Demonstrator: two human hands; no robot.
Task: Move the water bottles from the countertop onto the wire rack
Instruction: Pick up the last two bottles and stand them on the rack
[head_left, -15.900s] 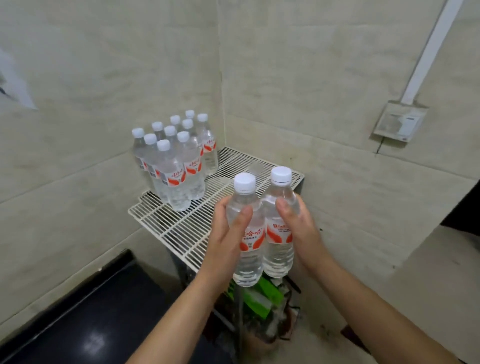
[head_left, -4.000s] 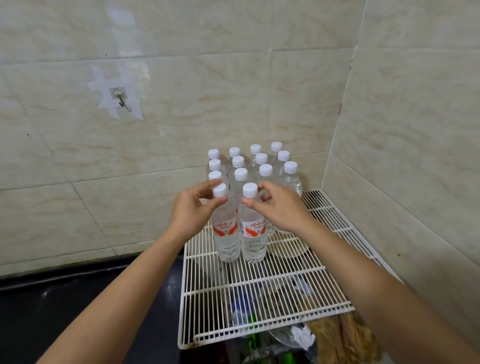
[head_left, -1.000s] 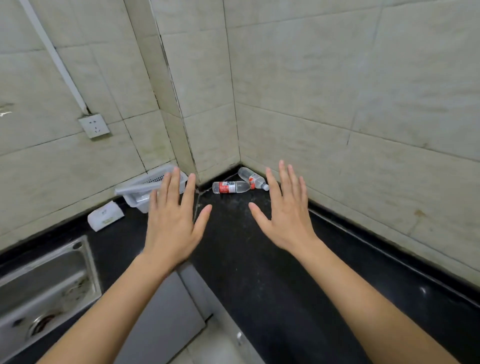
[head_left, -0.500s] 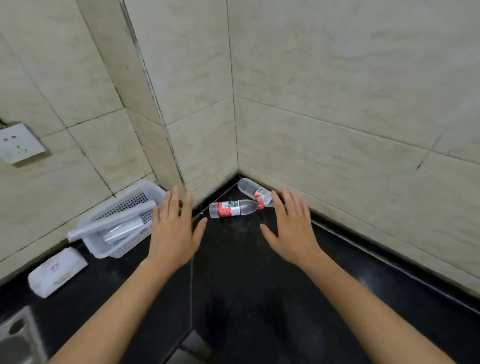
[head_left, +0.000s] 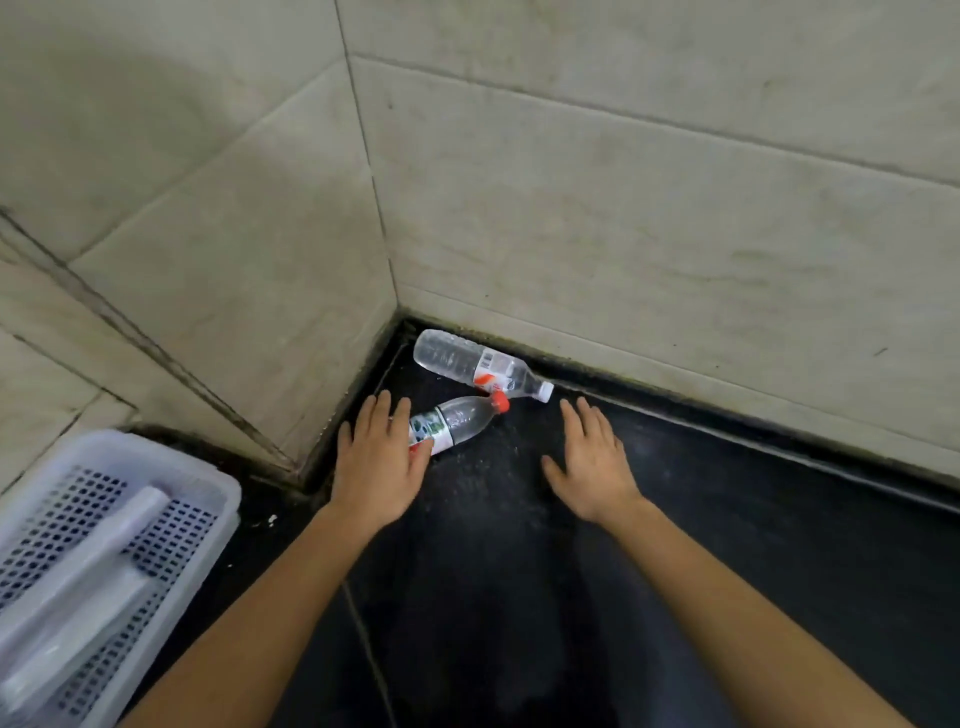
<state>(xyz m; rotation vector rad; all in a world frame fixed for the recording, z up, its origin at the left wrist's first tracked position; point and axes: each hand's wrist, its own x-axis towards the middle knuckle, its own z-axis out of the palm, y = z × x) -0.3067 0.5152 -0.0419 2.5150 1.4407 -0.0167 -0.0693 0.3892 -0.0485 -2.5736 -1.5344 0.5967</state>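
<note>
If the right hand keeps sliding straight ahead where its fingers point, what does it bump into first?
Probably the white-capped bottle lying along the wall: the right hand is open and its fingertips aim near that bottle's cap end. Depth is hard to judge, so it might pass the cap and meet the wall instead.

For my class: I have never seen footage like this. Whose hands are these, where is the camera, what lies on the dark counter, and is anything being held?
There is no machine here: a person wears a camera on the head, looking forward and down. The left hand and right hand are open, fingers spread. On the black countertop, in the tiled corner, lie two bottles on their sides: a red-capped bottle at the left hand's fingertips and a white-capped bottle along the wall. A white perforated basket sits at the left. Nothing is in either grip yet.
</note>
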